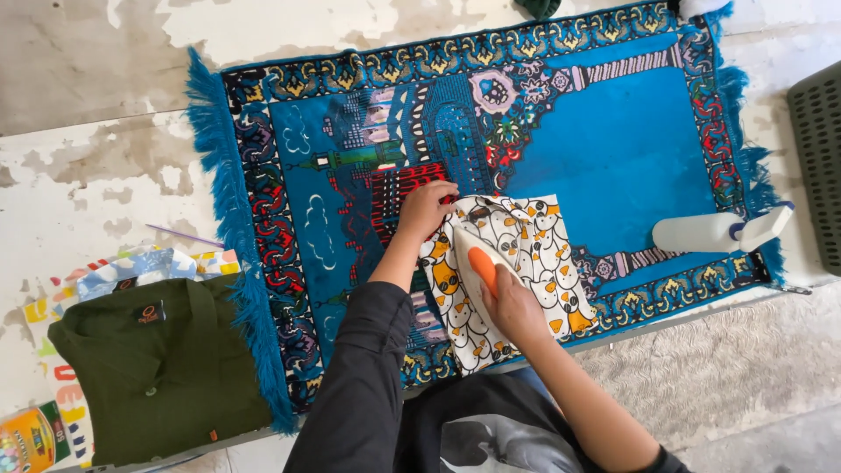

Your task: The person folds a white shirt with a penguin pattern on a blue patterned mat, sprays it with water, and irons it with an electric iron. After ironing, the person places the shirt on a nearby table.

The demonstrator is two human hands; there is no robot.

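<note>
Both of my hands are on the work at the lower middle of the frame. My right hand [515, 307] is closed around the orange handle of an iron [479, 263], which sits on a folded white cloth [534, 254] printed with orange and black penguin-like figures. The iron's long axis runs diagonally, its pointed nose aimed toward the upper left of the frame and its heel toward the lower right, under my palm. My left hand [425, 208] lies palm down with fingers loosely curled, pressing the cloth's upper left corner flat and gripping nothing. The cloth rests on a blue patterned rug [613, 149] with a fringed edge, spread over a worn white tabletop [88, 175].

At the right of the frame a white spray bottle [714, 232] lies on its side on the rug, its nozzle pointing right. A folded dark green shirt [158, 368] sits at the lower left, with a small dark label at its collar and a tiny orange tag near its hem. A round, brightly coloured package [26, 438] lies in the bottom left corner. A grey perforated basket [819, 158] stands at the right edge.
</note>
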